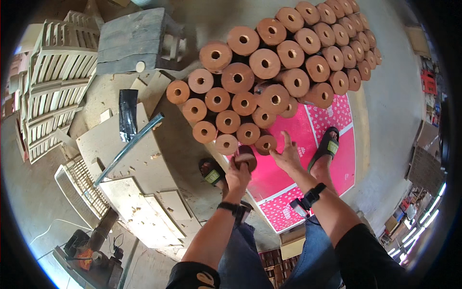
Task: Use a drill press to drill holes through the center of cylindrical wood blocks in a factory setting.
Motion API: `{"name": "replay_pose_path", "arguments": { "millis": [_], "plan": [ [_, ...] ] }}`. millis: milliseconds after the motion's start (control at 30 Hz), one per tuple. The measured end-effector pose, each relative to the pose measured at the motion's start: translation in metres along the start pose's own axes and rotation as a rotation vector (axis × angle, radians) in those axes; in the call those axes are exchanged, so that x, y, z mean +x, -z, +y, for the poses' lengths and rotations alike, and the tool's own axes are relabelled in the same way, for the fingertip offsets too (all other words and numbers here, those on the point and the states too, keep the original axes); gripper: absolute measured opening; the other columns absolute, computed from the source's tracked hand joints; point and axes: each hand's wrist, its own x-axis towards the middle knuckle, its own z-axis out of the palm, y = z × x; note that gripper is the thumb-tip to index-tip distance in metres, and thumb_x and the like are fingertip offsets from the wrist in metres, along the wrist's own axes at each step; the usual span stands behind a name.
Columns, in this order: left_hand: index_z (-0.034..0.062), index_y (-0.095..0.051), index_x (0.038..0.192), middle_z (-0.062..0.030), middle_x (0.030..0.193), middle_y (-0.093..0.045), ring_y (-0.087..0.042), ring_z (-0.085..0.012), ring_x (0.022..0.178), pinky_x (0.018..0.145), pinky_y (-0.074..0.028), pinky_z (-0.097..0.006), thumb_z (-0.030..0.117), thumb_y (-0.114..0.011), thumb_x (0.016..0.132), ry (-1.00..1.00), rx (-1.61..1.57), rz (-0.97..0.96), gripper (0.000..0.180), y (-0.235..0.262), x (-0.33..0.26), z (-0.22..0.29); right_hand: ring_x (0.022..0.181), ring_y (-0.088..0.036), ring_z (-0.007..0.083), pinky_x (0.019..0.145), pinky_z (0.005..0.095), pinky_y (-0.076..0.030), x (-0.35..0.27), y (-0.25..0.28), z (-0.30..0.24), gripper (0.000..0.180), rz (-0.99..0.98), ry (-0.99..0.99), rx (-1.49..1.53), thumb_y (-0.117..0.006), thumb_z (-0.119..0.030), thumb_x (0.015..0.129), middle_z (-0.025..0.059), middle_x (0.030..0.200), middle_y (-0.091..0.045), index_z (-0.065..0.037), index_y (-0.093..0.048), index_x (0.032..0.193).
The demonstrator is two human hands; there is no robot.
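Observation:
My left hand has its fingers wrapped round a small reddish-brown cylinder at the near edge of a group of similar cylinders. Just to the right, my right hand is stretched out with thumb and fingers apart, holding nothing. Its thumb is close to a small brown cylinder with a hole through its middle; whether they touch I cannot tell. Beyond my hands, several brown hollow cylinders stand side by side in rows, with larger ones farther back. Under the nearer ones lies a pink patterned sheet.
To the left are a board-topped surface, a metal tube, a black strip and a dark wooden stool. Slatted wooden racks stand farther left. My sandalled feet flank the work.

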Motion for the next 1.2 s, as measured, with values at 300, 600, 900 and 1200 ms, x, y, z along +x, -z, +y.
{"name": "replay_pose_path", "arguments": {
  "millis": [300,600,900,1200],
  "plan": [
    [-0.001,-0.056,0.101,-0.0212,0.076,-0.064,-0.066,-0.0251,0.053,0.047,-0.05,-0.036,0.019,-0.054,0.087,-0.34,0.0,0.072,0.025,0.155,-0.023,0.159,0.072,-0.066,0.0267,0.067,0.037,-0.057,0.027,-0.021,0.094,0.059,-0.27,-0.214,0.367,-0.07,-0.022,0.081,0.0166,0.102,-0.066,-0.013,-0.048,0.135],
    [-0.0033,-0.057,0.111,-0.0153,0.085,-0.064,-0.066,-0.0207,0.056,0.046,-0.055,-0.029,0.021,-0.055,0.086,-0.279,0.137,0.184,0.035,0.225,0.083,0.245,0.092,-0.065,0.042,0.076,0.0491,-0.054,-0.03,0.091,-0.145,0.045,-0.28,0.08,0.255,-0.064,-0.03,0.086,0.0247,0.097,-0.067,-0.004,-0.054,0.12],
    [0.0023,-0.054,0.122,-0.0112,0.091,-0.064,-0.066,-0.0177,0.064,0.056,-0.056,-0.03,0.027,-0.062,0.087,-0.373,0.06,-0.019,0.044,0.214,0.09,0.232,0.097,-0.061,0.048,0.083,0.0519,-0.05,0.078,0.008,-0.25,0.05,0.015,0.061,0.236,-0.057,-0.042,0.091,0.0283,0.099,-0.065,0.001,-0.053,0.116],
    [0.007,-0.046,0.136,-0.0126,0.123,-0.057,-0.059,-0.0237,0.108,0.073,-0.059,-0.034,0.046,-0.068,0.084,-0.306,0.082,-0.059,0.068,0.22,0.092,0.228,0.094,-0.063,0.0416,0.081,0.0477,-0.049,0.076,-0.007,-0.218,0.052,-0.004,0.052,0.501,-0.058,-0.046,0.092,0.0244,0.096,-0.066,0.002,-0.056,0.113]
  ]
}}
